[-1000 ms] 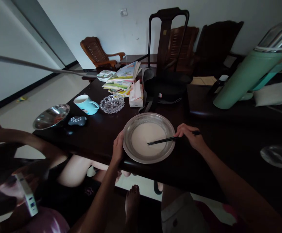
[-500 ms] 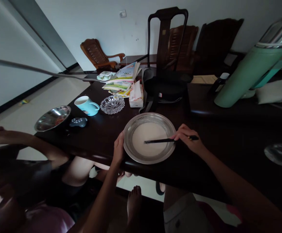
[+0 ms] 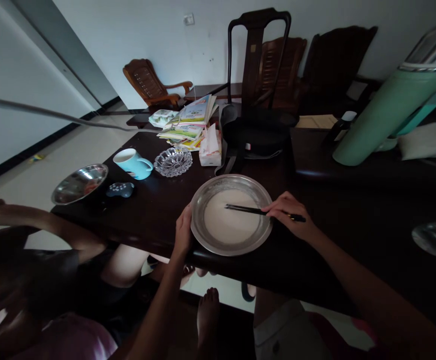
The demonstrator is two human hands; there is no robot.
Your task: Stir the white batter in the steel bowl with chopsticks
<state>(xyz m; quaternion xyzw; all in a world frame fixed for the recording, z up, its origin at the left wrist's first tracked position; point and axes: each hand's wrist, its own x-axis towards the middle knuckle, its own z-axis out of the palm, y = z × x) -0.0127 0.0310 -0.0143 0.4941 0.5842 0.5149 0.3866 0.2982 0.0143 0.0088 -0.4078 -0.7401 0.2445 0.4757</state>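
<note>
A wide steel bowl [image 3: 202, 197] with pale white batter [image 3: 230, 220] sits at the near edge of the dark wooden table [image 3: 153, 200]. My left hand [image 3: 183, 231] grips the bowl's left rim. My right hand [image 3: 291, 216] holds a pair of black chopsticks [image 3: 246, 209] at the bowl's right side, their tips over the upper middle of the batter.
Further back on the table are a blue mug [image 3: 133, 163], a glass ashtray [image 3: 173, 161], an empty steel bowl [image 3: 79, 183], a small dark gadget [image 3: 120, 189], books [image 3: 187, 122], a tissue pack [image 3: 210, 146], a black bag [image 3: 257, 132] and a green thermos [image 3: 388, 112]. Another person sits at the left [image 3: 45, 240].
The chopstick tips have swept from the lower middle of the batter up toward its far side. My left hand stays on the rim. The person at left has shifted.
</note>
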